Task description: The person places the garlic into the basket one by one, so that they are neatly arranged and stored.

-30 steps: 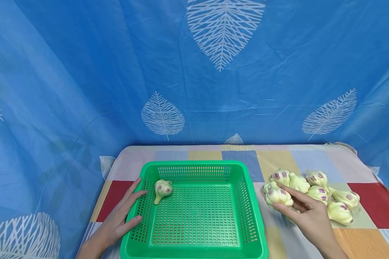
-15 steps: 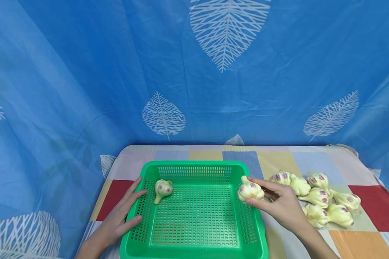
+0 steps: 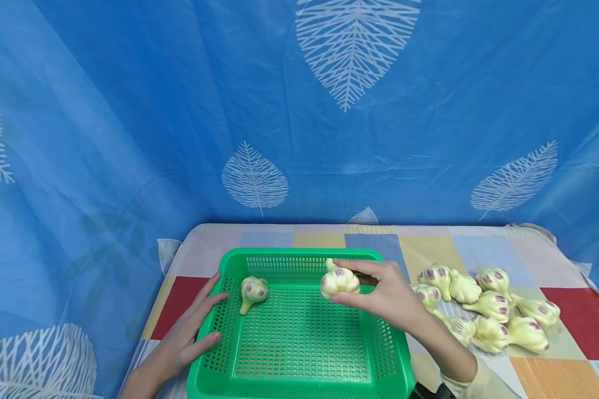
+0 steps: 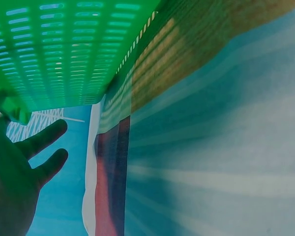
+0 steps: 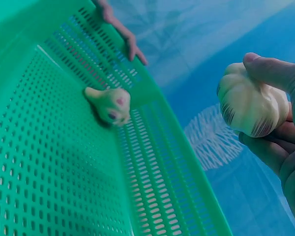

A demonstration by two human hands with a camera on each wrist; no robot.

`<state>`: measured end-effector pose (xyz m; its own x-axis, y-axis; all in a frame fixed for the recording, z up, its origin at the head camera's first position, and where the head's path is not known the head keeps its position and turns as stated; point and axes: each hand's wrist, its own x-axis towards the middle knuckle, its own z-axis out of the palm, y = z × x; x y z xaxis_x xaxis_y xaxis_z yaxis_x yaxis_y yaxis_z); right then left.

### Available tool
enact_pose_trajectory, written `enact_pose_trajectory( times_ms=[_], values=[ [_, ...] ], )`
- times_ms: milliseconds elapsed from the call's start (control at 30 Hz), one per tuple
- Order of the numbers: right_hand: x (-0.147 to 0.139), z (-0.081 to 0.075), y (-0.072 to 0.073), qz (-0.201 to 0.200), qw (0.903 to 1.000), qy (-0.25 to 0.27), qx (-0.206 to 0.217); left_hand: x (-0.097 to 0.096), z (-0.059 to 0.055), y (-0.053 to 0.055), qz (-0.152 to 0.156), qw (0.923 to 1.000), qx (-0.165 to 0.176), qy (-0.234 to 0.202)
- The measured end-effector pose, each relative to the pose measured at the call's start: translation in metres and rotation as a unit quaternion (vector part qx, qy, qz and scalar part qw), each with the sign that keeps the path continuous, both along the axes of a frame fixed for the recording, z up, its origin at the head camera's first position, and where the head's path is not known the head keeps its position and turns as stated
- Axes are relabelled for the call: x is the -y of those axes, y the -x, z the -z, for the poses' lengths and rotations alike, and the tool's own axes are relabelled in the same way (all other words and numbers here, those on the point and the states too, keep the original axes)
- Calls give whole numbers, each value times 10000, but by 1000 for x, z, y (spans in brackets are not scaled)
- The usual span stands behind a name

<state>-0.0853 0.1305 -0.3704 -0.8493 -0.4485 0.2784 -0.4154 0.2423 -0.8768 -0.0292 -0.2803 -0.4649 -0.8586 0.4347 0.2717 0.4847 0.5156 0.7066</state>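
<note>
My right hand (image 3: 379,288) holds a garlic bulb (image 3: 340,281) between thumb and fingers, up over the right half of the green basket (image 3: 299,382). In the right wrist view the held bulb shows pale skin with dark purple streaks. Another garlic bulb (image 3: 253,292) lies inside the basket by its left wall, stem toward the front. My left hand (image 3: 182,332) rests at the basket's left rim with fingers spread and fairly straight. From the left wrist view, that hand (image 4: 19,177) appears dark beside the basket's slotted wall (image 4: 64,54).
Several garlic bulbs (image 3: 489,307) lie in a loose pile right of the basket. A patchwork cloth (image 3: 561,377) covers the table. Blue leaf-patterned fabric (image 3: 299,111) hangs behind and to the left.
My right hand has carried a garlic bulb leftward from the pile, past the basket's right rim and over its inside. The left hand stays at the left rim.
</note>
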Motion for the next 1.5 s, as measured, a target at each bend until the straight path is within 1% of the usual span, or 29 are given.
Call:
enact_pose_trajectory(
  times_ms=[267, 367, 467, 600, 733, 833, 933, 1033, 1133, 1267, 1400, 1500],
  values=[
    [27, 3, 13, -344, 9984, -398, 216, 0, 0, -1, -39, 10000, -34, -71],
    [37, 4, 17, -409, 9969, -610, 289, -1, 0, -1, -52, 10000, -32, -68],
    [48, 5, 21, -559, 9944, -828, 344, -1, 1, -1, -65, 9999, -20, -74],
    [62, 12, 25, -843, 9912, -964, 332, -2, 2, 0, -64, 9999, -17, -115],
    [75, 19, 29, -1081, 9888, -949, 408, -3, 2, 0, -55, 9999, -42, -152],
    [84, 25, 32, -1198, 9868, -997, 440, -3, 2, 0, -60, 9998, -52, -160],
    [93, 31, 37, -1280, 9840, -1151, 467, -3, 2, 0, -57, 9998, -33, -170],
    [102, 38, 42, -1340, 9805, -1380, 405, -2, 2, 0, -56, 9998, -32, -181],
    [109, 45, 46, -1394, 9779, -1541, 214, -2, 2, 1, -92, 9998, -57, -169],
    [117, 54, 49, -1321, 9770, -1671, 50, -2, 1, 1, -125, 9998, -23, -181],
    [123, 63, 50, -1219, 9769, -1752, 136, -2, 1, 1, -88, 9998, 12, -197],
    [126, 70, 51, -1216, 9742, -1898, 147, -2, 1, 0, -60, 9998, -25, -192]
  ],
)
